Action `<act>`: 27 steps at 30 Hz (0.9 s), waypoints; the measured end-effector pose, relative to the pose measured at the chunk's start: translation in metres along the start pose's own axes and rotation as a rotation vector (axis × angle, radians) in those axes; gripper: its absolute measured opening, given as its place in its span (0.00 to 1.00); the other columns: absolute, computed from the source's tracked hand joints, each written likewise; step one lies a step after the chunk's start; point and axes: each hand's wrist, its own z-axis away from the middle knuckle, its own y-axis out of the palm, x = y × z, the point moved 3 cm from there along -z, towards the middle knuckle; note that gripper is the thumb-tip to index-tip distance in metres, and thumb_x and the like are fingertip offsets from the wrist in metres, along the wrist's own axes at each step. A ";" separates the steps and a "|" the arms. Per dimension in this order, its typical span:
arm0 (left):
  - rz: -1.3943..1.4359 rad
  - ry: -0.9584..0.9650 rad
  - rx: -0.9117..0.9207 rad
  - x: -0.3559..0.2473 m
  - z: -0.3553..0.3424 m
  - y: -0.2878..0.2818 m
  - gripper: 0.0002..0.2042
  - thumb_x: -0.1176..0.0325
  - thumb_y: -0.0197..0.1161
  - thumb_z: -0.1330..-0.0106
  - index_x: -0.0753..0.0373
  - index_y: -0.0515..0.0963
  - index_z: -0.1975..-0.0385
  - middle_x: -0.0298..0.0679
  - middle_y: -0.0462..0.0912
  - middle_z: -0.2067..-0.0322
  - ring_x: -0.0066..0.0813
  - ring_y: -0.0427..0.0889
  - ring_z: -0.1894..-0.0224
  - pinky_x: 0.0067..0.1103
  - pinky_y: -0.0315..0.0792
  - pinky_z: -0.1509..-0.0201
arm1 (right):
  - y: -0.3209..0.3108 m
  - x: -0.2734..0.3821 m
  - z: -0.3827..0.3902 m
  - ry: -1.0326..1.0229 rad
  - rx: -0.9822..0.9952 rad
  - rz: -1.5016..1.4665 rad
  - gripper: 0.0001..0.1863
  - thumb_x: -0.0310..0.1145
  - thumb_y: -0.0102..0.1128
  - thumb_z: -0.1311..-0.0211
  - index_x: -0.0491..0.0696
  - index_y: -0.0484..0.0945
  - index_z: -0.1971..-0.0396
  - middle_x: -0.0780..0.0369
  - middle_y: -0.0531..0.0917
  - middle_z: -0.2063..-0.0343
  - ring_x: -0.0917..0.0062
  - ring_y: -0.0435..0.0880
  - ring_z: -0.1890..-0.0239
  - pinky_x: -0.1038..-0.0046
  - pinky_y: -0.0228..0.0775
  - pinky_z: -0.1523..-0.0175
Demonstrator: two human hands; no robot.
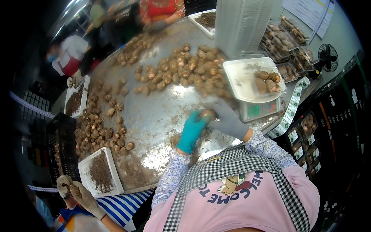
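Note:
My left hand (pixel 192 131) in a teal glove and my right hand (pixel 226 123) in a grey glove are closed around a brownish taro corm (pixel 207 114) near the front of the metal table. A clear plastic tray (pixel 173 140) with brown contents lies just below them, partly hidden by my left hand and arm. To the upper right a white tray (pixel 237 73) on a scale (pixel 258 111) holds an open clamshell with several corms (pixel 272 86). Heaps of loose corms (pixel 183 63) lie further back on the table (pixel 147 100).
Co-workers stand at the far left (pixel 71 52) and back (pixel 160 9); another's gloved hands (pixel 85 199) show at lower left. White dirt trays (pixel 110 181) edge the table. Stacked containers (pixel 237 27), packed corms (pixel 286 40), a fan (pixel 327 56), label roll and black crates (pixel 58 139) surround it.

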 end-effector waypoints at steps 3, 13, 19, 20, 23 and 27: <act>0.311 0.031 0.121 0.000 0.013 0.001 0.24 0.55 0.59 0.31 0.66 0.71 0.42 0.39 0.80 0.55 0.25 0.80 0.58 0.22 0.76 0.56 | -0.012 0.013 0.000 0.058 -0.061 -0.189 0.18 0.38 0.66 0.44 0.48 0.79 0.55 0.58 0.80 0.64 0.68 0.80 0.65 0.71 0.73 0.59; 0.447 0.138 0.149 -0.002 0.035 0.014 0.24 0.55 0.53 0.28 0.64 0.69 0.39 0.38 0.80 0.63 0.26 0.77 0.69 0.23 0.73 0.66 | -0.029 -0.002 0.026 0.166 0.127 -0.143 0.14 0.42 0.56 0.36 0.45 0.78 0.69 0.58 0.79 0.73 0.65 0.80 0.72 0.68 0.71 0.65; 0.284 0.241 -0.006 0.001 0.046 0.036 0.29 0.54 0.55 0.31 0.65 0.62 0.36 0.40 0.77 0.60 0.26 0.74 0.70 0.23 0.72 0.68 | -0.026 0.034 0.019 -0.434 0.240 0.098 0.09 0.37 0.57 0.39 0.47 0.78 0.69 0.59 0.80 0.73 0.65 0.80 0.72 0.66 0.71 0.70; 0.419 0.232 0.070 0.006 0.045 0.036 0.29 0.54 0.55 0.31 0.65 0.61 0.36 0.41 0.77 0.60 0.26 0.74 0.70 0.23 0.71 0.69 | -0.029 0.027 0.021 -0.329 0.199 0.015 0.09 0.36 0.57 0.39 0.46 0.77 0.69 0.58 0.80 0.73 0.65 0.81 0.72 0.66 0.70 0.70; 0.736 0.260 0.220 0.028 0.044 0.036 0.31 0.54 0.54 0.31 0.66 0.58 0.33 0.42 0.76 0.60 0.26 0.71 0.73 0.24 0.67 0.73 | -0.048 -0.004 0.035 0.170 0.200 -0.299 0.09 0.36 0.57 0.37 0.45 0.77 0.66 0.56 0.79 0.75 0.68 0.80 0.73 0.67 0.71 0.69; 0.879 0.249 0.339 0.034 0.039 0.047 0.34 0.57 0.58 0.35 0.63 0.56 0.32 0.43 0.75 0.60 0.29 0.72 0.73 0.25 0.68 0.72 | -0.064 0.004 0.031 0.106 -0.028 -0.367 0.12 0.35 0.57 0.35 0.43 0.77 0.58 0.55 0.80 0.66 0.69 0.81 0.66 0.71 0.73 0.58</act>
